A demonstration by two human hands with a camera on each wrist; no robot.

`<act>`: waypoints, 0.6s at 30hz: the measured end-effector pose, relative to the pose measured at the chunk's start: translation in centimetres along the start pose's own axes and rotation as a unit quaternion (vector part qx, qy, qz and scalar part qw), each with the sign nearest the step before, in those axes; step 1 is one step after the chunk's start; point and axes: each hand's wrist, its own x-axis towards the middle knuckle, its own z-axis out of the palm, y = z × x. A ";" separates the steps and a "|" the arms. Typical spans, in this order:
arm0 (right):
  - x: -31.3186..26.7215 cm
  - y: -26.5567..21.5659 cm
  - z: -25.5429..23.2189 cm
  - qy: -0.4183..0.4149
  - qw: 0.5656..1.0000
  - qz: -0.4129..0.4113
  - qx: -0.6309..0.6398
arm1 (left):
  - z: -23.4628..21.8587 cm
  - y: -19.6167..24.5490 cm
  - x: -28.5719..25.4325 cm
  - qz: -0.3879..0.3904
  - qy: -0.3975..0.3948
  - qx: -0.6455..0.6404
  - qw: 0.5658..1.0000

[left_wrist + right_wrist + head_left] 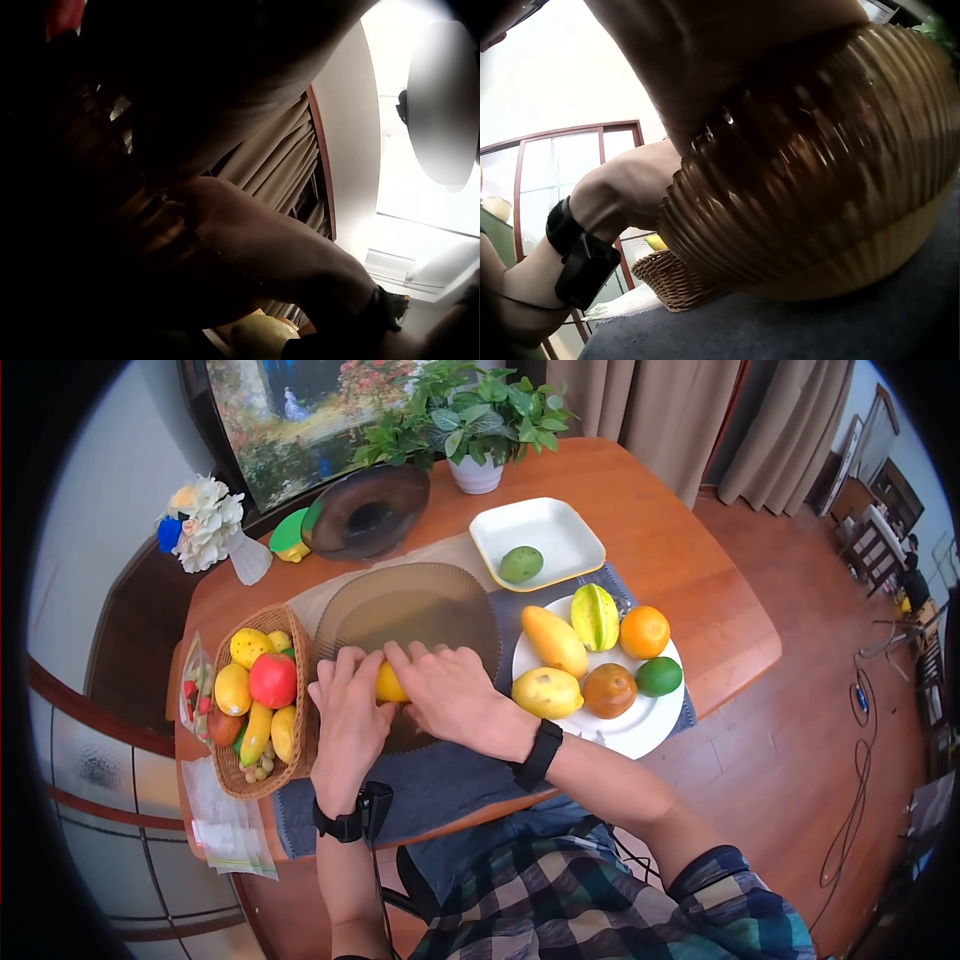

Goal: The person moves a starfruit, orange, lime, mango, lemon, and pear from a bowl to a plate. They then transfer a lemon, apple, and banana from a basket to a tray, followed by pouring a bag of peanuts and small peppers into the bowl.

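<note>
A yellow fruit (390, 683) lies between both hands over the near part of a ribbed brown glass bowl (410, 595). On its left side the left hand (350, 710) holds it, with the thumb near its lower edge. From the right, the right hand (458, 695) grips it with bent fingers that cover part of it. In the right wrist view the bowl's ribbed wall (817, 172) hides the fruit and the fingertips. The left wrist view is dark; the right hand (232, 221) appears there, but its fingertips are unclear.
Left of the bowl stands a wicker basket (298, 630) of fruit. To the right, a white plate (640, 738) carries several fruits. Behind are a white tray (572, 530) with a green fruit (521, 564), a dark glass dish (370, 510), a potted plant (476, 475) and a flower vase (250, 558).
</note>
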 end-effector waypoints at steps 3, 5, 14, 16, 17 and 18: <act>0.6 -0.4 -0.6 -0.051 0.999 0.016 -0.003 | -0.3 -0.1 -0.1 -0.004 0.003 0.003 1.000; 0.6 -0.5 -0.1 -0.025 0.999 0.026 0.001 | -0.1 -0.4 -0.3 -0.003 0.071 -0.035 0.997; 0.7 -0.9 -1.1 0.011 0.997 0.077 0.013 | 0.0 -1.3 -0.4 -0.041 0.206 -0.137 0.968; 0.7 -1.0 -1.7 0.014 0.996 0.084 0.015 | 0.2 -1.3 -0.6 -0.074 0.200 -0.168 0.963; 0.7 -1.1 -2.0 0.014 0.996 0.082 0.024 | 0.1 -1.4 -0.5 -0.071 0.203 -0.171 0.962; 0.6 -1.3 -2.1 0.011 0.996 0.082 0.034 | 0.2 -1.5 -0.6 -0.068 0.204 -0.168 0.962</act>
